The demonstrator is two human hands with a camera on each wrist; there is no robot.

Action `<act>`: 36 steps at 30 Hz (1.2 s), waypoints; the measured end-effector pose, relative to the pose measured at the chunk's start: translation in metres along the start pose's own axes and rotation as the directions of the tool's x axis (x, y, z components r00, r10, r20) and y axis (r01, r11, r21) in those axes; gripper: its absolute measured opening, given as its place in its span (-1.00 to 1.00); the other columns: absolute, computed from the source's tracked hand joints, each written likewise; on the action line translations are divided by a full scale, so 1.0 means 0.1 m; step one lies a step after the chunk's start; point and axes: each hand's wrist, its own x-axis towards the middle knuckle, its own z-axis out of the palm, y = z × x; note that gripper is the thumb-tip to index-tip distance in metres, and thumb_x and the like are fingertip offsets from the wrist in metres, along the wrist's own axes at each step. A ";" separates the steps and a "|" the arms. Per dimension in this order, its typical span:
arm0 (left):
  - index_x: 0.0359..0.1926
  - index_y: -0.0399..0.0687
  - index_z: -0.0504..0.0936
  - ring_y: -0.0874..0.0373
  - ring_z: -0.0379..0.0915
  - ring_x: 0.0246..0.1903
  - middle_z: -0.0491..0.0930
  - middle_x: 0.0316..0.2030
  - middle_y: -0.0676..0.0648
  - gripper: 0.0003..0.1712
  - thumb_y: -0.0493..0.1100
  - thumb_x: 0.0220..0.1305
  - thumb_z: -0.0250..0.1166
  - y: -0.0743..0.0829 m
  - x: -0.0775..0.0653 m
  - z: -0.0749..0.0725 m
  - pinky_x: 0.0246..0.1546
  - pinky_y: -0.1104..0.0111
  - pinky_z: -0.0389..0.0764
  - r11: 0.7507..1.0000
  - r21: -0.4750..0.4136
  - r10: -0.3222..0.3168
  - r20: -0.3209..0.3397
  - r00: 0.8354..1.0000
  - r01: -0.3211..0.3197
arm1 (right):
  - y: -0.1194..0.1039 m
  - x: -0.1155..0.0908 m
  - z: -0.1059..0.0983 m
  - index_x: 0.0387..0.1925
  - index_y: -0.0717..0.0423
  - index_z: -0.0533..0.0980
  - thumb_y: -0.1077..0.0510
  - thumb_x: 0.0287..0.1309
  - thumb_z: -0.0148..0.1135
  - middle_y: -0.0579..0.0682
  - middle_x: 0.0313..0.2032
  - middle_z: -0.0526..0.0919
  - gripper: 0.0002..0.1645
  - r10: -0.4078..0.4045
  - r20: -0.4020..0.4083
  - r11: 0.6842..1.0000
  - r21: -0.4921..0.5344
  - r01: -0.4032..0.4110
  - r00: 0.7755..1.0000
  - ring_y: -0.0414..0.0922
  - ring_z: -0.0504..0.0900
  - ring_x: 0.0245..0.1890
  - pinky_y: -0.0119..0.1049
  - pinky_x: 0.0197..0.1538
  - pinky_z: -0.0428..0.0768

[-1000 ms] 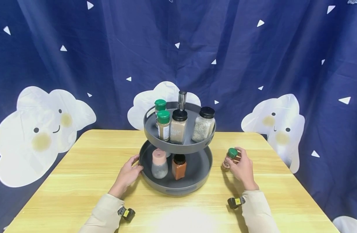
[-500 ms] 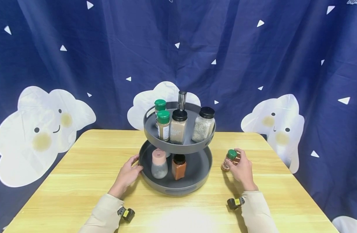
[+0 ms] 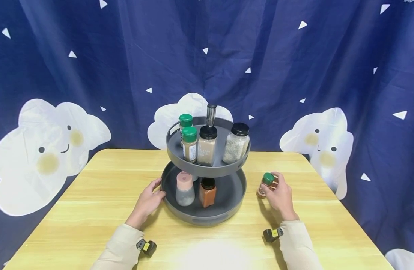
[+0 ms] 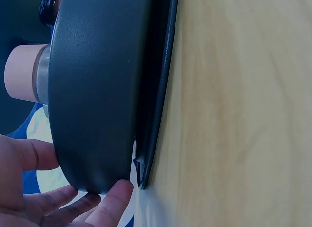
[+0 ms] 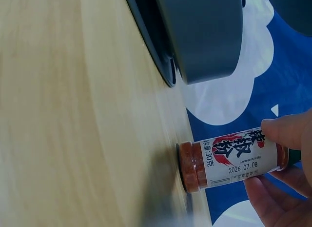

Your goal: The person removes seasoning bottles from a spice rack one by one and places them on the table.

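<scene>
A grey two-tier turntable stands mid-table. My left hand [image 3: 148,200] holds the rim of its lower tray [image 3: 234,204], thumb at the top edge and fingers [image 4: 114,195] against the outer wall [image 4: 97,90]. To the right of the tray, my right hand [image 3: 278,195] grips a small green-capped jar [image 3: 265,185] of red spice. The jar [image 5: 229,156] has its base on the wood, with my fingers [image 5: 287,132] round its upper half. The lower tray holds a pink-capped shaker [image 3: 184,189] and an orange jar [image 3: 207,192].
The upper tray [image 3: 173,148] carries two green-capped jars [image 3: 189,144], a beige black-lidded jar [image 3: 207,147] and a jar of white grains [image 3: 237,144] around a central post [image 3: 211,114]. A yellow wooden table [image 3: 92,187] extends both sides; a blue cloud-print curtain hangs behind.
My right hand has lowered the green-capped jar slightly to the left until its base meets the table. The left hand has stayed on the tray rim.
</scene>
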 end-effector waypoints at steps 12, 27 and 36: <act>0.40 -0.25 0.08 -0.18 0.19 0.28 0.04 0.42 -0.34 -0.34 -0.30 0.30 0.03 0.00 0.01 0.01 0.18 0.05 0.47 1.000 0.003 0.005 -0.004 1.000 -0.005 | -0.02 -0.01 0.00 0.15 0.27 0.28 0.30 -0.02 0.37 0.43 -0.10 0.59 -0.32 -0.022 0.007 1.000 -0.008 0.022 1.000 0.24 0.66 -0.18 0.01 -0.14 0.70; 0.40 -0.27 0.07 -0.18 0.19 0.28 0.04 0.41 -0.35 -0.33 -0.31 0.29 0.03 -0.01 0.01 0.01 0.18 0.05 0.47 1.000 0.007 0.010 -0.008 1.000 -0.010 | -0.03 -0.01 -0.01 0.19 0.29 0.25 0.31 0.00 0.35 0.44 -0.06 0.57 -0.28 -0.002 0.028 1.000 -0.013 0.002 1.000 0.24 0.63 -0.14 0.04 -0.10 0.68; 0.40 -0.26 0.08 -0.18 0.19 0.28 0.04 0.41 -0.35 -0.33 -0.31 0.29 0.03 -0.01 0.02 0.01 0.18 0.06 0.47 1.000 0.011 0.010 -0.009 1.000 -0.010 | -0.12 0.00 -0.08 0.22 0.31 0.24 0.28 0.04 0.34 0.44 0.01 0.52 -0.27 0.022 0.045 1.000 -0.003 -0.022 0.999 0.26 0.56 -0.04 0.09 0.01 0.62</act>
